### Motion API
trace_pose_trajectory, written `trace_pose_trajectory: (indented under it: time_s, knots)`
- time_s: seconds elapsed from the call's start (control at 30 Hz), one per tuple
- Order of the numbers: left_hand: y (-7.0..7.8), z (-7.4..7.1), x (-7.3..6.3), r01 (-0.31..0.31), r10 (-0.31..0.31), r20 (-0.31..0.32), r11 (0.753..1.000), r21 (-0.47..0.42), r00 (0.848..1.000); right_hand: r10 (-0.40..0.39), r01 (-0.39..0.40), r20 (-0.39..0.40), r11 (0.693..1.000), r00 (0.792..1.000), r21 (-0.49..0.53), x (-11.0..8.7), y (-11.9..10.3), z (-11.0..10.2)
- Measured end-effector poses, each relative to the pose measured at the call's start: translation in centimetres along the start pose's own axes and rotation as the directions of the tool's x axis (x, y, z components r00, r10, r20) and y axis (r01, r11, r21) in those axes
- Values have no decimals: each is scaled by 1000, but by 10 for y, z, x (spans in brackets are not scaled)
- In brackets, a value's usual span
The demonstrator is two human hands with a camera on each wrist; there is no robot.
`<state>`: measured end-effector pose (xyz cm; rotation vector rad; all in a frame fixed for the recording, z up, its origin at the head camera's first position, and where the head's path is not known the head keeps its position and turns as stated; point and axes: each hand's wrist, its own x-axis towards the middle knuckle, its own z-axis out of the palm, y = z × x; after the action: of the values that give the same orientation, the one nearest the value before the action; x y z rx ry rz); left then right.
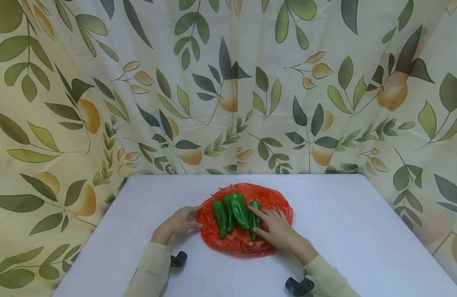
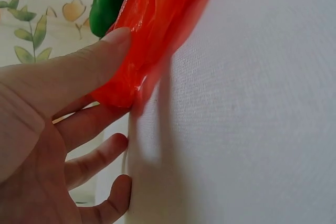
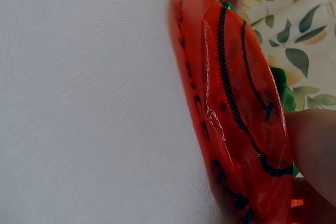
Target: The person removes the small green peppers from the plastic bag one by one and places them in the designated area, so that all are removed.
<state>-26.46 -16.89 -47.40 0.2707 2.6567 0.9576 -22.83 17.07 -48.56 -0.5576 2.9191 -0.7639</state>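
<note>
A red plastic bag lies spread on the table, with several long green peppers side by side on top. At the bag's left edge, my left hand pinches the plastic. The left wrist view shows the thumb and index finger on the red film, the other fingers loosely bent. My right hand reaches over the bag's right side and holds the rightmost green pepper between thumb and fingers. Black print marks the bag's side in the right wrist view, where most of the right hand is hidden.
The bag rests near the middle of a white table. A curtain patterned with leaves and fruit hangs behind the table and along both sides. Dark wrist-worn devices sit by both sleeves.
</note>
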Motion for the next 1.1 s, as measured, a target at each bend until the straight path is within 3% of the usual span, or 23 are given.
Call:
trace_pose_trajectory:
  time_s: [0.53,1.1]
  knots:
    - [1,5,1,42,-42,8,999,-22,999,-3,3,-8,996,1000,94,-3,5,1]
    - [-3,4,2,16,-16,-11,1000,1,1000,-16,44,-123,972,992,230,4,8,-6]
